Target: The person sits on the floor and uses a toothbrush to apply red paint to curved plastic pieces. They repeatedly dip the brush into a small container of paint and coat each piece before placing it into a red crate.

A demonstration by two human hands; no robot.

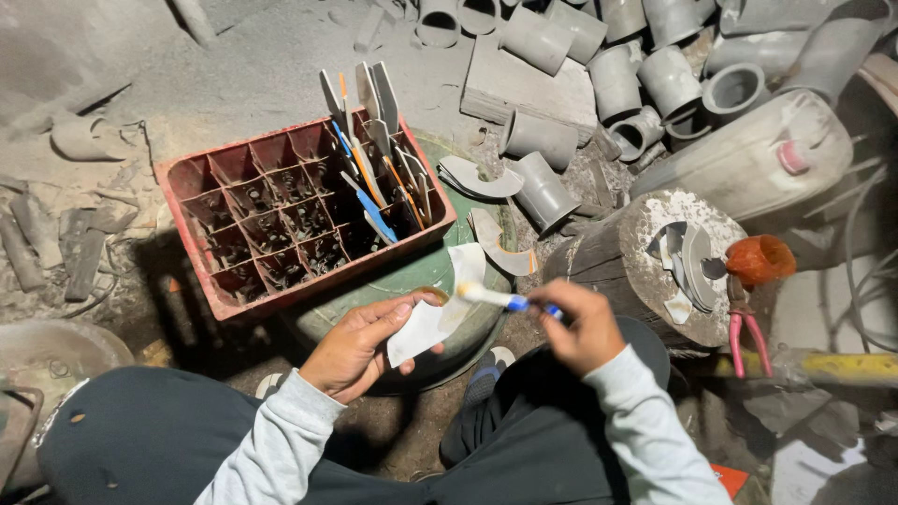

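A seated person's left hand (360,346) grips a curved, pale cut strip of plastic (438,313) low over a green drum (426,271), fingers wrapped along its lower edge and thumb pressed on top. The right hand (585,327) is closed around a small brush with a blue handle (505,300), its whitened tip touching the strip's upper face near a brownish smear. The stroke would likely go best with the strip held steady and tilted toward the eyes, the brush drawn in short passes so the coating stays even and off the fingers. Both wrists hover above the knees, elbows tucked, the right wrist turned inward. Just behind the drum sits a red divided crate (253,234) holding upright cut strips; grey pipe fittings (645,79) lie heaped beyond, and red-handled pliers (745,327) hang beside a dusty wooden stump (655,281).
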